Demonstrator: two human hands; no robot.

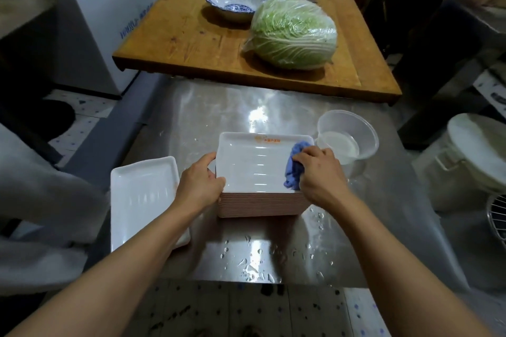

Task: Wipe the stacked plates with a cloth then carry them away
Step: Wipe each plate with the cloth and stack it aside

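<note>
Two bare hands work over a stack of plates (262, 204) on a wet steel counter (369, 200), seen from a head-worn camera. Much stays out of reach: the orange print on the top plate's (252, 164) far rim is too blurred to read, the right palm covers most of the cloth (295, 165), and the left forearm crosses a separate white plate (142, 194) lying just left of the stack. A wire rack (497, 216) is cut off at the right edge, and the dishes at the far end of the wooden table (191, 44) run out of view.

The left hand (201, 183) grips the stack's near-left corner, thumb hooked over the top plate's rim, fingers curled down the side. The right hand (320, 172) clutches the crumpled blue cloth and presses it against the top plate's right side.

The plates are rectangular, white inside with pinkish edges, piled evenly near the counter's middle. A clear plastic tub (347, 137) holding a little water sits just right of the stack. Beyond, a wrapped cabbage (293, 33) and a blue-patterned bowl (235, 0) rest on the table.
</note>
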